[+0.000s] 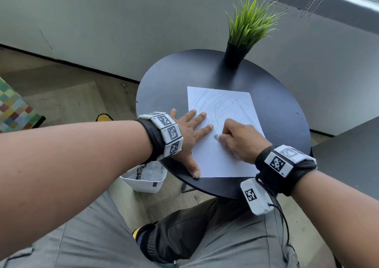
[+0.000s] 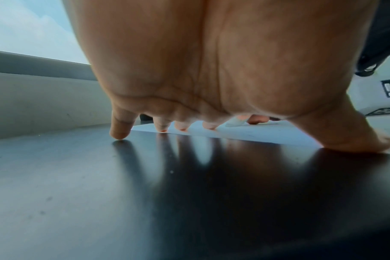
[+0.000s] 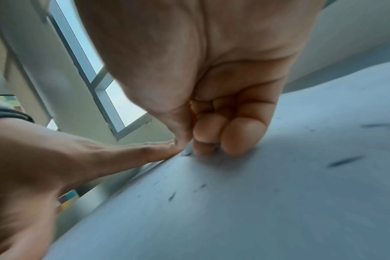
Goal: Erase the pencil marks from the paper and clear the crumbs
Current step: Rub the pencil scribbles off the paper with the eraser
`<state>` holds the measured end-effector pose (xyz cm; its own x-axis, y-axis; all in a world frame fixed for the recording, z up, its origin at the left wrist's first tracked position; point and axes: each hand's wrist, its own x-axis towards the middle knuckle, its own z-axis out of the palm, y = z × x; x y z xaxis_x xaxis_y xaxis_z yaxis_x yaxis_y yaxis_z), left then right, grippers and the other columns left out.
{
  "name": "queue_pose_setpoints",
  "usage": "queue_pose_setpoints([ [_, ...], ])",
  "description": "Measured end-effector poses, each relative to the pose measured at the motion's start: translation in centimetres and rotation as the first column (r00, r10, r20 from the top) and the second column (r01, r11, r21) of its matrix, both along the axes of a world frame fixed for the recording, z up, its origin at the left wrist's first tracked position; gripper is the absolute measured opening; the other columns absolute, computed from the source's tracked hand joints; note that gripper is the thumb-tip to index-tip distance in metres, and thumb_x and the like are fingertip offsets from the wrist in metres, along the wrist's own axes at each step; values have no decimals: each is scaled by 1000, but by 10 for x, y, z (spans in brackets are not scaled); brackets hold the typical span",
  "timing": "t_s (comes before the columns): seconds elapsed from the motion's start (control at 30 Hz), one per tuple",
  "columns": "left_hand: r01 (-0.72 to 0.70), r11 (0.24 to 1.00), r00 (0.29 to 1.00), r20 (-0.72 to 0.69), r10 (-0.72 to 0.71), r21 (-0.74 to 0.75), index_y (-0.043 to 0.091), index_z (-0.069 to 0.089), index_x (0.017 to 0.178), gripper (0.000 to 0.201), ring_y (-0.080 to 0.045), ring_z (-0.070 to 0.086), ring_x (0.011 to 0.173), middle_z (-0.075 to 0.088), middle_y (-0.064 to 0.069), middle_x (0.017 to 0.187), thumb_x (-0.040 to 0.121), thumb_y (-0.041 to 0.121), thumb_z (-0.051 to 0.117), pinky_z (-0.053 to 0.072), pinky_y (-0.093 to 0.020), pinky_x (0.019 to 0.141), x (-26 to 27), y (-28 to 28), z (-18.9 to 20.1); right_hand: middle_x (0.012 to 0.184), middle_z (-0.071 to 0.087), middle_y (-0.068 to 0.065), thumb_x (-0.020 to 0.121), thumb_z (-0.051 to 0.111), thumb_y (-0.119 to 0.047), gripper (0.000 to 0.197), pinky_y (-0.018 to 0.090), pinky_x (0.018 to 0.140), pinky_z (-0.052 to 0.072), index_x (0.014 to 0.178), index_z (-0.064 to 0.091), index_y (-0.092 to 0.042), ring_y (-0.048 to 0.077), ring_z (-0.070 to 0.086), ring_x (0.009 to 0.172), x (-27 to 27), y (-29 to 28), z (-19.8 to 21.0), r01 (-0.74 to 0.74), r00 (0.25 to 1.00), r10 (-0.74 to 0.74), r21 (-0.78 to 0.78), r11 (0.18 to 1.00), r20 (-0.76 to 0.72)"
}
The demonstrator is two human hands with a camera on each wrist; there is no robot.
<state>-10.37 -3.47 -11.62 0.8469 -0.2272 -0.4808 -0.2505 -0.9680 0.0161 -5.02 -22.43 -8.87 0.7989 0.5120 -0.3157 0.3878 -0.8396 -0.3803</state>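
A white sheet of paper (image 1: 223, 155) lies on the round black table (image 1: 164, 89), with faint pencil scribbles (image 1: 215, 103) across its far half and dark eraser crumbs (image 3: 343, 161) scattered over it. My left hand (image 1: 190, 132) lies flat with fingers spread, pressing the paper's left edge; its thumb rests at the near corner. My right hand (image 1: 235, 138) curls its fingers around a small pale eraser (image 1: 216, 137) and holds it against the paper near the middle. In the left wrist view the eraser (image 2: 235, 121) shows beyond my fingertips (image 2: 120, 133).
A black pot with green grass (image 1: 242, 36) stands at the table's far edge. A white bin (image 1: 143, 182) sits on the floor under the table's left side. Another dark tabletop (image 1: 348, 155) lies to the right.
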Motion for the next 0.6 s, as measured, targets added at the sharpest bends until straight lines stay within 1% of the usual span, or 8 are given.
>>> queue_pose_setpoints([
  [0.03, -2, 1000, 1000, 0, 2, -1, 34, -21, 153, 144, -27, -23, 150, -30, -1, 162, 49, 98, 55, 5, -69, 115, 0, 0, 0, 88, 64, 6, 95, 52, -43, 26, 35, 69, 47, 87, 46, -19, 26, 58, 76, -4, 1, -1, -15, 1000, 16, -12, 1000, 6],
  [0.17, -3, 1000, 1000, -6, 3, -1, 33, -20, 154, 143, -28, -24, 150, -31, -3, 161, 51, 97, 56, 6, -69, 115, -2, -1, 0, 87, 63, 9, 97, 50, -41, 22, 37, 72, 44, 93, 47, -19, 31, 56, 83, -43, 10, -10, -292, 955, 288, -67, 954, -70],
  [0.2, -2, 1000, 1000, -6, 2, 0, 33, -21, 154, 143, -28, -24, 150, -31, -2, 161, 51, 97, 56, 6, -69, 115, -2, -1, 0, 89, 63, 8, 97, 50, -41, 22, 37, 74, 44, 94, 48, -20, 30, 57, 85, -37, 10, -9, -279, 960, 275, -78, 957, -60],
  [0.3, 4, 1000, 1000, -6, -4, 7, 34, -23, 153, 144, -27, -24, 150, -32, -1, 161, 50, 98, 54, 6, -69, 114, 0, 0, -1, 95, 63, 7, 97, 51, -40, 23, 36, 75, 44, 93, 46, -18, 30, 57, 90, -7, 7, -2, -66, 998, 65, -35, 997, -6],
  [0.33, 2, 1000, 1000, -6, -2, 5, 34, -23, 153, 144, -27, -24, 150, -32, -1, 161, 50, 98, 54, 6, -70, 114, 0, 0, -1, 96, 63, 9, 97, 50, -39, 23, 36, 75, 44, 95, 46, -17, 32, 57, 91, -8, 7, -2, -62, 998, 62, -23, 998, 6],
  [0.4, -7, 1000, 1000, -16, 7, 0, 34, -22, 153, 144, -27, -25, 149, -33, -2, 161, 50, 97, 56, 4, -71, 114, -1, 0, -1, 96, 63, 12, 98, 48, -38, 20, 35, 74, 43, 101, 47, -18, 33, 57, 89, -27, 10, -4, -207, 978, 206, -55, 977, -21],
  [0.47, -10, 1000, 1000, -15, 10, -1, 33, -22, 154, 144, -28, -26, 149, -33, -2, 160, 51, 97, 57, 4, -71, 113, -2, -1, -1, 92, 63, 11, 98, 49, -39, 18, 37, 74, 45, 96, 47, -21, 32, 56, 86, -42, 13, -7, -316, 947, 309, -74, 946, -88],
  [0.6, -9, 1000, 1000, -8, 8, -7, 35, -23, 152, 144, -26, -25, 149, -33, 0, 161, 48, 99, 54, 6, -71, 113, 0, 0, -3, 91, 61, 5, 97, 50, -40, 23, 37, 74, 43, 90, 42, -19, 30, 54, 86, -8, 7, 0, -49, 999, 49, -27, 998, -15],
])
